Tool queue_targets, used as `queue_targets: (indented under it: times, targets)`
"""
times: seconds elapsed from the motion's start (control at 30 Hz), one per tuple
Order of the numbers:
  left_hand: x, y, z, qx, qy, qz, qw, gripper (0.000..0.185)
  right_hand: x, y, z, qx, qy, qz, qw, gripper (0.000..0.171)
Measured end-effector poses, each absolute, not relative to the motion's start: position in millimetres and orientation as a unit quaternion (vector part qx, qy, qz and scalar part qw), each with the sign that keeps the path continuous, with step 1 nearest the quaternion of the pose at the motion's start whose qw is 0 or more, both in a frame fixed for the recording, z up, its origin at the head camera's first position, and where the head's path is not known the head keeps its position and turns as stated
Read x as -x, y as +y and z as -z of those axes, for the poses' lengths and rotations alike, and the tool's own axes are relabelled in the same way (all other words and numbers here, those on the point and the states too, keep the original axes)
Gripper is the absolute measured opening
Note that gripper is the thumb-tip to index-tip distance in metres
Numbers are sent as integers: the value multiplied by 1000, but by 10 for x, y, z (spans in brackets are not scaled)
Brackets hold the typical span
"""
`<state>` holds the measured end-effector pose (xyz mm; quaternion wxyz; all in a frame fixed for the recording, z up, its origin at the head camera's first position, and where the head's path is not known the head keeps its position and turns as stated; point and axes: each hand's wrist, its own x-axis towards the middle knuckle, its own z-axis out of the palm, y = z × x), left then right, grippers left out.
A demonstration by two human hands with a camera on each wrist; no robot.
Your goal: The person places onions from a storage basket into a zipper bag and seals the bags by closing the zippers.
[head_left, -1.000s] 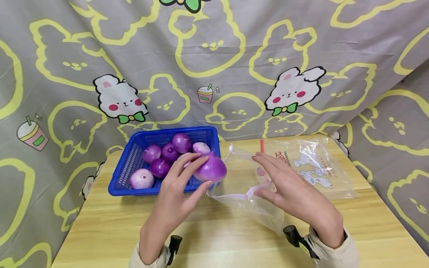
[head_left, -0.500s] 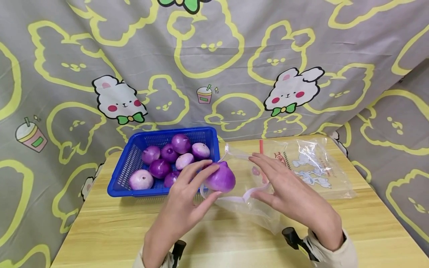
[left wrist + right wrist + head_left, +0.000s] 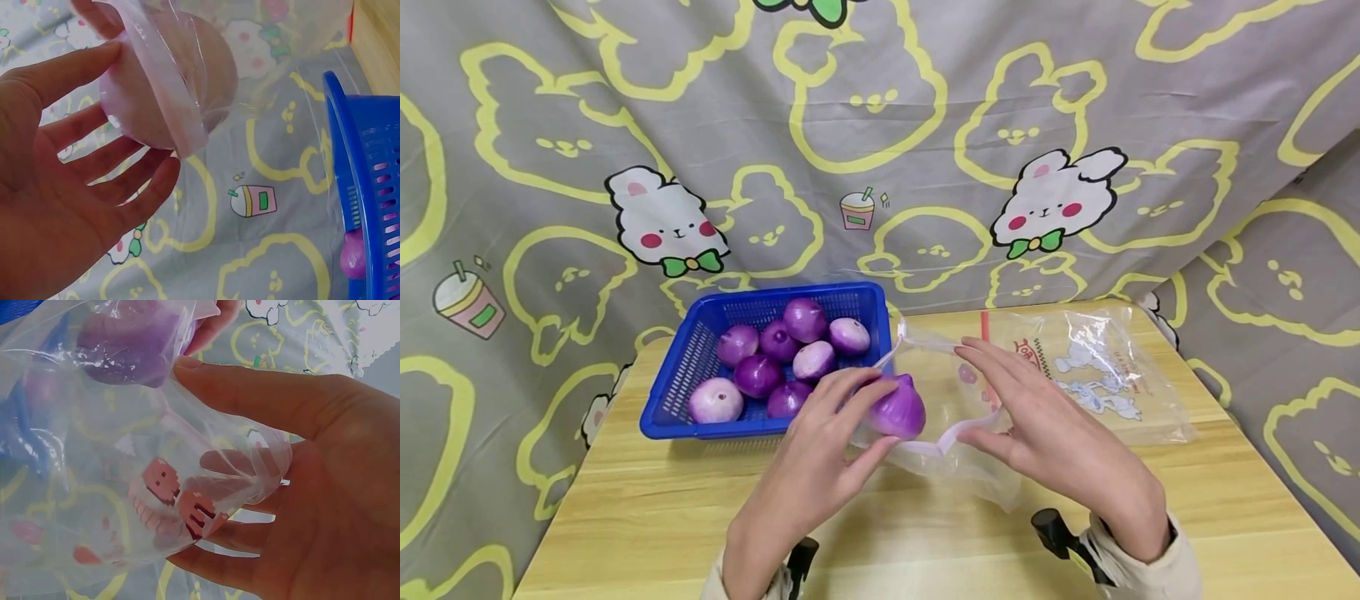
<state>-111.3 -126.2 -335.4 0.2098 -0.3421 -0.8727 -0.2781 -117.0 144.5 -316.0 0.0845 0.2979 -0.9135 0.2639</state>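
My left hand (image 3: 850, 425) grips a peeled purple onion (image 3: 901, 410) with thumb and fingers at the mouth of a clear zip bag (image 3: 958, 467). In the left wrist view the onion (image 3: 181, 81) shows through the bag's film and zip strip. My right hand (image 3: 1045, 433) holds the bag's mouth apart, fingers spread over the top and thumb at the lower zip strip. In the right wrist view my right hand (image 3: 312, 456) has its fingers behind the printed film (image 3: 94, 506), the thumb lies over it, and the onion (image 3: 131, 344) is just above.
A blue plastic basket (image 3: 662, 425) with several purple onions (image 3: 758, 375) stands at the table's back left. Another clear printed bag (image 3: 1105, 375) lies flat at the back right. The wooden table (image 3: 647, 517) meets a cartoon-print cloth backdrop (image 3: 880, 125).
My left hand has carried the onion rightward and down from the basket's near corner into the bag's mouth. The right hand has shifted slightly left, holding the bag.
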Motion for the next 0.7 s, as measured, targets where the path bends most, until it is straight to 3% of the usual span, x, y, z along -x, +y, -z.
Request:
queue_targets:
  times: [0.7]
  targets:
    - [1158,-1295,3388,330,-888,237,213,50,1183,1474,3168,-305,-906,-272,110,79]
